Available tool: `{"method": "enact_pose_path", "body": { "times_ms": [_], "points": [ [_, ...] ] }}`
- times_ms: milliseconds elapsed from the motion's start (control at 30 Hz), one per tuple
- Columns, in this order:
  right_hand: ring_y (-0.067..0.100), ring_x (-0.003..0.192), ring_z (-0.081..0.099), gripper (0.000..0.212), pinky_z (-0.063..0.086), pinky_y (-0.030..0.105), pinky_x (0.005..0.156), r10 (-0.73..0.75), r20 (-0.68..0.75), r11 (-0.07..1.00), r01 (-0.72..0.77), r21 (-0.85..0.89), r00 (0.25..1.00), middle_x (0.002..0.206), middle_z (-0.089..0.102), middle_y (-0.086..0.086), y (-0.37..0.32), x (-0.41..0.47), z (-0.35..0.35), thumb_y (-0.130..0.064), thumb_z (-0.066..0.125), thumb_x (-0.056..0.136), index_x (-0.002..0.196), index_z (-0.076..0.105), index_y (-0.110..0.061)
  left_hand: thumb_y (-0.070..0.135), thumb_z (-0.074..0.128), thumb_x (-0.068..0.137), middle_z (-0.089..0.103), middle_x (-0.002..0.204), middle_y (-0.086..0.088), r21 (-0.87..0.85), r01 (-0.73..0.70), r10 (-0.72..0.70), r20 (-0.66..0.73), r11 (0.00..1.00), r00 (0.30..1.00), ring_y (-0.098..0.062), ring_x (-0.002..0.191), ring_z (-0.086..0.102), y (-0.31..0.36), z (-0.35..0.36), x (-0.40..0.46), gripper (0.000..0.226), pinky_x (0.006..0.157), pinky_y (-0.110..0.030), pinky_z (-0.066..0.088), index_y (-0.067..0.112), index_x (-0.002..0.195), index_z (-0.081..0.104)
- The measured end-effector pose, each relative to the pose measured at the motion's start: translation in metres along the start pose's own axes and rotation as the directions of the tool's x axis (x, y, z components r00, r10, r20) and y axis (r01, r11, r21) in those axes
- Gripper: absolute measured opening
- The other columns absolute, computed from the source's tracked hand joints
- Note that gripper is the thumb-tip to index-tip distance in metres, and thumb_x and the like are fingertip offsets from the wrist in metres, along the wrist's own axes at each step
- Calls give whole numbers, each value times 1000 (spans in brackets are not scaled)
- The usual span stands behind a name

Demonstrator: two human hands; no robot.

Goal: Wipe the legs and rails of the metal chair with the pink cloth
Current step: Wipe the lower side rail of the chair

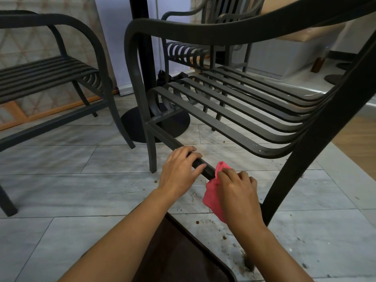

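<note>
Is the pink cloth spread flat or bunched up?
Bunched up: the pink cloth is crumpled in the right hand against the lower rail, folds hanging below.

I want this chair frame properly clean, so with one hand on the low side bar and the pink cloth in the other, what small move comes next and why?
Probably slide the right hand with the crumpled pink cloth along the dark metal lower side rail towards the left hand, which grips the rail and steadies it. The cloth sits at the rail's near end, and the stretch beyond looks unwiped.

Soft, dim daylight is coming in from the upper right. Wide-angle distortion is bending the edges. Far background is blurring slightly.
</note>
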State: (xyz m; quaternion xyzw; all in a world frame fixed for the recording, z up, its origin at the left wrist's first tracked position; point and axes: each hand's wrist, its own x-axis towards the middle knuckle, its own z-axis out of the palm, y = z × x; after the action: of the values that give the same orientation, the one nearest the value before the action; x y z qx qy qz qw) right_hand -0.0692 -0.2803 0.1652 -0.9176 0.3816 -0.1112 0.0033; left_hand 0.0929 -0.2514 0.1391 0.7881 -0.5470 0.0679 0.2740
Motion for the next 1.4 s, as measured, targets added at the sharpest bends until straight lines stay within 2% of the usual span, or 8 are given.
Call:
{"method": "enact_pose_path", "body": {
  "times_ms": [100,200,600,833,1067,1200,1300,1400],
  "points": [
    [29,115,44,75,34,43,97,-41,23,999,42,-25,999,138,42,6,0,4,-7,-27,79,69,133,41,-13,46,55,88,56,120,7,-2,-55,55,-18,998,998,-11,118,46,8,6,-4,35,102,-28,37,23,113,63],
    [29,120,40,70,32,43,99,-24,88,999,28,-41,996,142,35,6,-6,10,-1,-25,67,81,140,30,-12,46,56,86,58,112,8,-16,-47,47,-37,999,998,-9,109,49,10,10,-6,33,95,-23,37,23,109,63],
    [32,72,61,68,51,49,67,65,-3,978,-65,-200,998,84,63,13,-11,5,20,-18,93,33,93,67,-3,46,54,88,54,104,8,-15,-5,5,-12,1000,1000,-11,102,46,12,11,-7,30,86,-23,38,23,106,61],
    [34,68,60,75,50,50,62,68,-20,975,-70,-213,998,79,63,16,-5,-4,18,-10,93,19,89,67,0,46,51,90,51,106,10,-10,13,-13,20,1000,1000,-8,103,43,14,10,-7,30,82,-19,32,25,109,59],
    [34,70,58,68,48,51,64,105,39,969,-93,-228,994,82,61,17,-2,-11,11,-6,90,32,94,64,3,46,51,90,51,107,11,-17,23,-22,36,1000,999,-8,105,43,15,9,-7,29,84,-20,34,26,110,58],
    [28,97,52,46,41,46,86,51,78,980,-35,-196,996,110,55,10,-1,-10,1,-14,71,75,116,52,-6,43,50,91,50,107,11,-60,27,-24,47,998,999,-7,104,43,13,8,-7,28,86,-21,36,26,111,59],
    [26,75,57,45,48,45,71,134,81,981,-121,-149,988,87,62,5,1,-10,-1,-20,84,53,92,63,-10,39,49,93,51,111,12,-116,23,-16,59,993,998,-6,109,43,10,6,-8,27,92,-21,37,26,115,59],
    [27,92,56,67,47,46,84,120,103,984,-105,-141,987,108,58,6,2,-12,-8,-22,85,55,113,55,-9,33,50,93,50,121,12,-128,6,-1,38,992,999,-5,118,41,4,5,-12,27,98,-24,38,25,117,59]
  ]
}}
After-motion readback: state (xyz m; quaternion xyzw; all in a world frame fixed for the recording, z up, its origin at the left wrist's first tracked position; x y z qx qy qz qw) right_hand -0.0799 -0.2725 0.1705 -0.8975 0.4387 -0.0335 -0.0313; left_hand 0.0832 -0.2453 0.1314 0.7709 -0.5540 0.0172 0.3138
